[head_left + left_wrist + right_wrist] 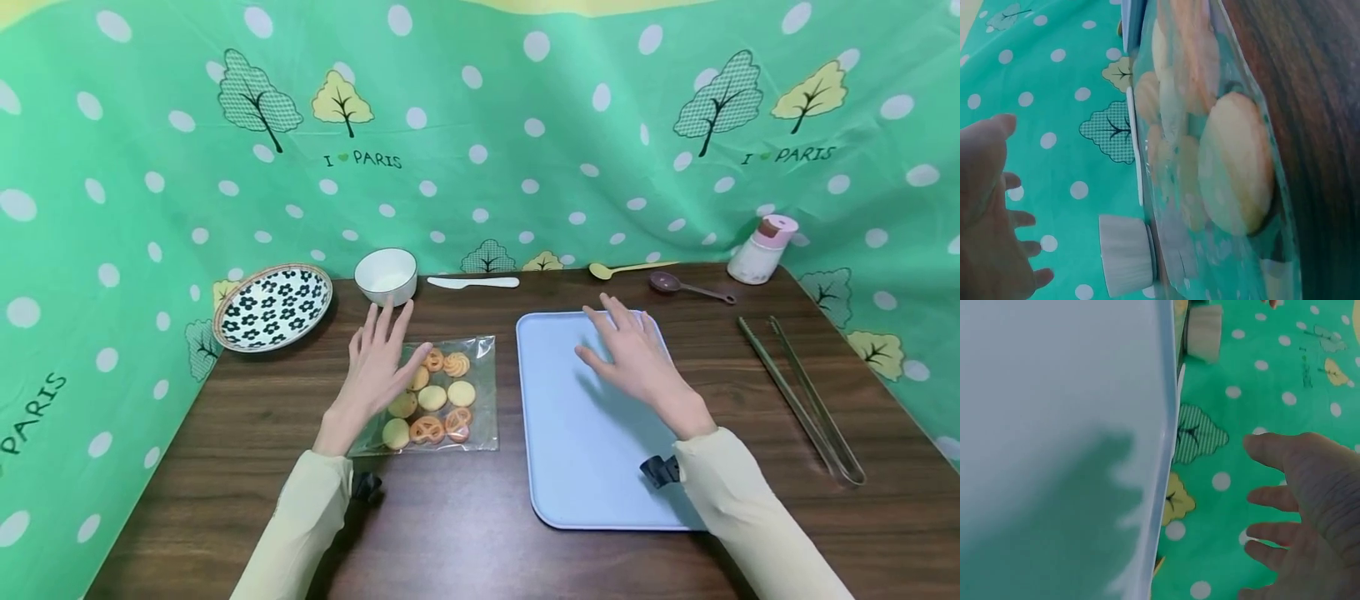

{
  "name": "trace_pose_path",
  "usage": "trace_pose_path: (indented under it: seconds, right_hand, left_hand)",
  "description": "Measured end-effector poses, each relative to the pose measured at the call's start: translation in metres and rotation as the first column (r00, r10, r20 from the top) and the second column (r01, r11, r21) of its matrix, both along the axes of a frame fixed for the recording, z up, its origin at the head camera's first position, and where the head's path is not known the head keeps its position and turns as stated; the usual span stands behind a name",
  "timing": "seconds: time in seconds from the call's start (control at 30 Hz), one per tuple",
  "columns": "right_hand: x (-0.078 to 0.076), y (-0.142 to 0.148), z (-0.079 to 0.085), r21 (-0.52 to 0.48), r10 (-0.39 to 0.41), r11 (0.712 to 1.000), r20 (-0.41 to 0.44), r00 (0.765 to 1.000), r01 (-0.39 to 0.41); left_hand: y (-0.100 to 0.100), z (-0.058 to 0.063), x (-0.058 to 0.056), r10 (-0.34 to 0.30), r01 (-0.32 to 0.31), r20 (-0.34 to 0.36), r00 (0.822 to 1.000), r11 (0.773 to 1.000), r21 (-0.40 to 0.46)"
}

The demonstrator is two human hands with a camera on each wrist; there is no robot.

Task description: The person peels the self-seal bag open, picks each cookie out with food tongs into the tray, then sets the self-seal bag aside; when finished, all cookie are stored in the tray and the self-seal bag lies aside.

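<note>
My left hand [377,362] hovers with spread fingers over the left part of a clear bag of cookies [486,400], holding nothing. Round, swirled and pretzel-shaped cookies [1235,165] show through the film. Over the upper right part of a light blue tray [558,467] is my right hand [630,354], its fingers apart and nothing in them. In the right wrist view its shadow falls on the tray floor, and the hand [1310,512] appears beyond the tray's rim. A white bowl [386,275] stands just past my left fingertips.
A flower-patterned plate [273,308] is at the back left. Along the back lie a white knife [472,282], a yellow spoon [630,268] and a purple measuring spoon [686,287]. A pink-lidded shaker [761,250] stands at the back right, with metal tongs [798,400] in front. A green dotted cloth [480,125] hangs behind.
</note>
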State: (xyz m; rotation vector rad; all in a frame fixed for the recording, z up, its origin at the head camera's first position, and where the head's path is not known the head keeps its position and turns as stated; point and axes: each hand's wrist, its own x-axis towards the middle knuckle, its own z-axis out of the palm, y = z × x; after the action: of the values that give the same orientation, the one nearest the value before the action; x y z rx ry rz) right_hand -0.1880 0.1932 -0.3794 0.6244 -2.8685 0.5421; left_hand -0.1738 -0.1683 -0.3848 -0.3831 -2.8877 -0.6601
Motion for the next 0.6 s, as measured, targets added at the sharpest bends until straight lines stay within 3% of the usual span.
trace_pose_path:
  seconds: [0.13,0.3,0.43,0.6]
  right_hand:
    - [0.003,-0.011,-0.001,0.008,0.088,0.996,0.002,0.996,-0.088]
    - [0.011,-0.027,0.001,-0.029,0.253,0.967,0.047,0.966,-0.252]
    - [0.022,-0.045,0.003,-0.060,0.356,0.934,0.102,0.929,-0.352]
    - [0.038,-0.068,0.005,-0.025,0.442,0.896,0.157,0.883,-0.444]
  left_hand:
    - [0.001,0.000,0.001,-0.124,0.123,0.047,0.991,0.992,0.031]
    - [0.003,0.001,0.003,-0.263,0.258,0.135,0.955,0.965,0.050]
    - [0.004,0.002,0.005,-0.320,0.317,0.210,0.924,0.947,0.050]
    - [0.007,0.002,0.008,-0.353,0.359,0.312,0.882,0.933,0.041]
